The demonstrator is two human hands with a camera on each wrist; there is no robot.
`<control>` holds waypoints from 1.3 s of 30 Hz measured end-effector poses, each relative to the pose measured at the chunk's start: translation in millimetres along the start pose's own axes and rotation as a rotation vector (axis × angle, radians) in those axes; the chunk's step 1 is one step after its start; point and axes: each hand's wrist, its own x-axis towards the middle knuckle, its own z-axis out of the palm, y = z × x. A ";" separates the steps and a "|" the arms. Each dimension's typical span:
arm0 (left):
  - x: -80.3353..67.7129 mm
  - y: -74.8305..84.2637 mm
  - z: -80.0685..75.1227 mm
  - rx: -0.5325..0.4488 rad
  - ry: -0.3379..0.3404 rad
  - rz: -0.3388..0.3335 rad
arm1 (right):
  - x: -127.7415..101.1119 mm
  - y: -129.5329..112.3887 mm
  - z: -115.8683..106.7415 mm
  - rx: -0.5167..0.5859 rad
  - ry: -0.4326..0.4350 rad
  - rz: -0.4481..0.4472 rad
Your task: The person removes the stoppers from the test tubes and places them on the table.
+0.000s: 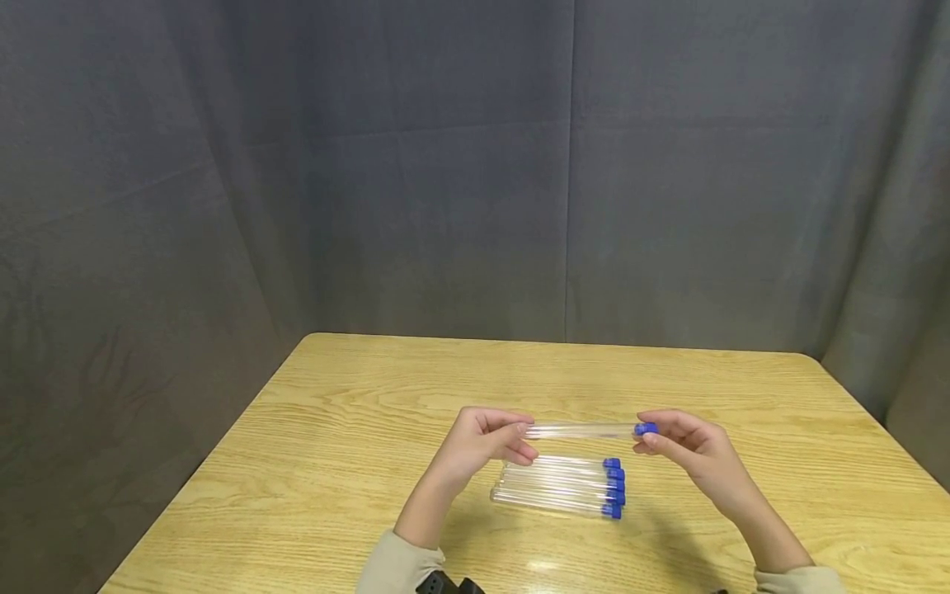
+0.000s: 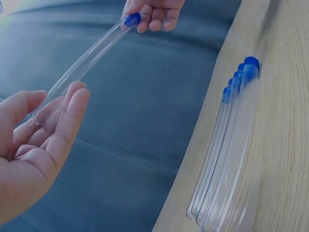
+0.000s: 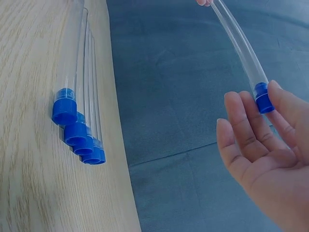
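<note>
**Two hands hold one tube level**

The left hand point(image 1: 486, 441) pinches the clear end of a tube point(image 1: 582, 430); the right hand point(image 1: 686, 450) pinches its blue cap point(image 1: 646, 428), keeping it level above the table point(image 1: 334, 462). Four capped tubes point(image 1: 557, 487) lie side by side below.

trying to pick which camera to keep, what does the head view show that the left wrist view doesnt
Only the head view shows the whole wooden table, the grey curtain behind it, both sleeves, and the held tube hanging level above the table. Only the left wrist view shows the left hand's palm up close, with the tube's clear end resting against its fingers. Both show the right hand pinching the blue cap and the row of capped tubes lying side by side on the table.
</note>
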 end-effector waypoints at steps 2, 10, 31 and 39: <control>0.2 -0.3 -0.1 -0.017 -0.005 -0.011 | -0.6 -0.3 -0.4 -0.009 0.001 0.013; 2.0 -1.8 0.3 -0.035 -0.017 -0.019 | -3.0 -2.7 -1.1 -0.055 0.027 0.068; 4.6 1.4 4.3 -0.016 -0.033 -0.002 | -4.8 -3.9 1.0 -0.260 0.198 0.046; 5.2 3.1 3.5 -0.003 -0.039 0.014 | -4.1 -5.8 2.7 -0.263 0.228 -0.048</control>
